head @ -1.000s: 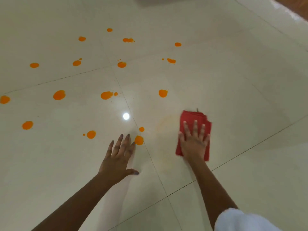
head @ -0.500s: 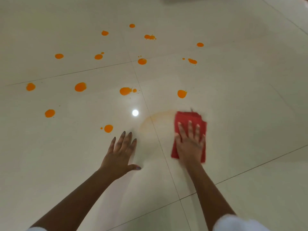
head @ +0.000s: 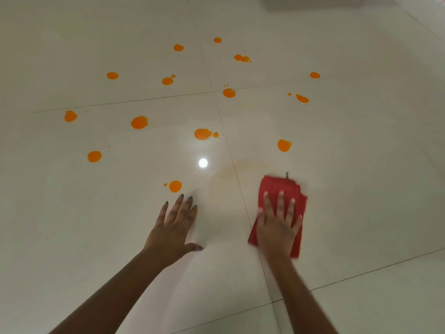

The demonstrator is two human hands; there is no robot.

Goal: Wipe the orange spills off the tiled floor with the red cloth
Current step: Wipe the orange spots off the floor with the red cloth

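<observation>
Both arms reach forward and down, forearms bare, palms facing the floor (head: 361, 189).

Right hand (head: 277, 225): flat on top of the red cloth (head: 279, 186), fingers straight and slightly spread, pressing down, not curled round it. The cloth is folded and slightly motion-blurred. Its far edge sticks out past the fingertips and its near edge shows on both sides of the wrist. It sits just right of the grout line (head: 237, 179) that runs away from the person. A small dark thread (head: 287, 175) pokes out of its far edge.

Left hand (head: 172, 232): spread flat, holds nothing, fingers straight, thumb out toward the cloth, well apart from the right hand. Can't tell if the palm bears on the tile.

A faint yellowish smear (head: 226, 182) straddles the grout line, left of and beyond the cloth.

The nearest orange spill (head: 175, 186) is just past the left fingertips. Another spill (head: 284, 145) lies beyond the cloth. More orange spots (head: 139, 122) are scattered over the far tiles, clear of both hands. A light glare (head: 203, 162) shows between them.
</observation>
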